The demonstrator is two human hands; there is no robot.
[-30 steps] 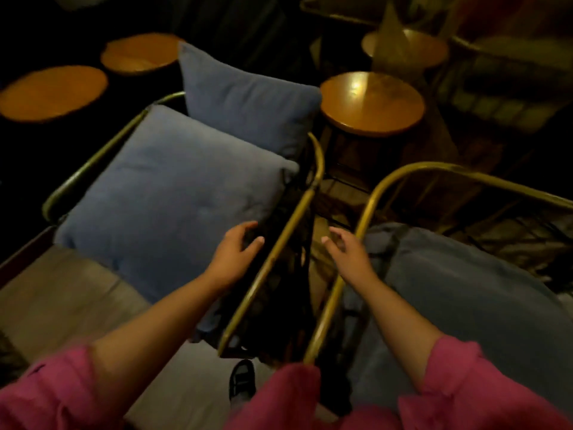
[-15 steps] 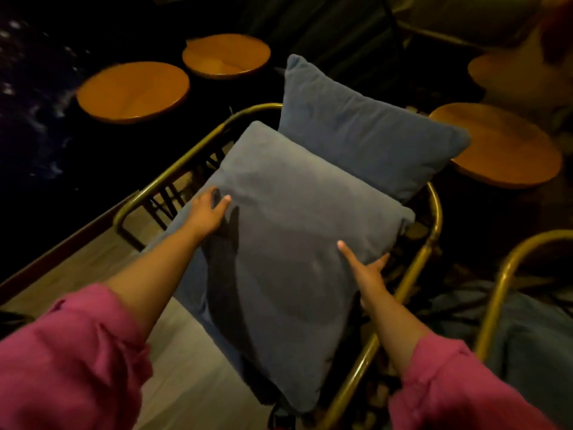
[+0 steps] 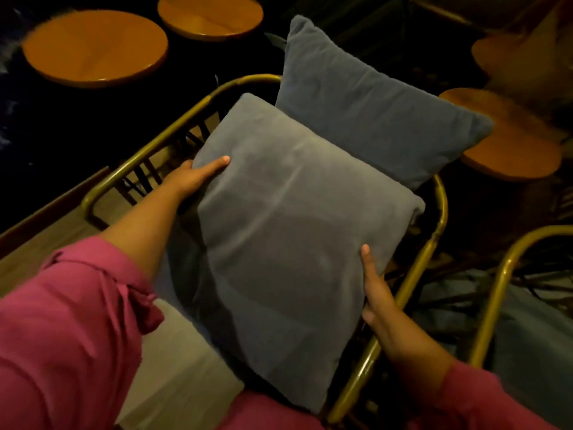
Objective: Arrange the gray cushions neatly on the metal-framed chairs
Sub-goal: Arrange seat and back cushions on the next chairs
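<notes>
A large gray seat cushion (image 3: 288, 243) lies tilted in the brass-framed chair (image 3: 438, 212). My left hand (image 3: 195, 178) grips its far left edge, thumb on top. On its right edge, my right hand (image 3: 373, 290) has the fingers tucked underneath. Behind it, a second gray cushion (image 3: 366, 110) leans upright at the chair's back. A second brass-framed chair (image 3: 502, 274) stands at the right with another gray cushion (image 3: 533, 346) in it, partly cut off.
Round wooden tables stand around: two at the upper left (image 3: 93, 48) (image 3: 210, 15), one at the right (image 3: 511, 141), a blurred one (image 3: 524, 51) behind it. Pale floor (image 3: 173, 373) shows near my left sleeve. The surroundings are dark.
The view swung left from the gap between the chairs to the left chair. Both hands moved onto the seat cushion's sides and closed on it; the cushion has shifted slightly.
</notes>
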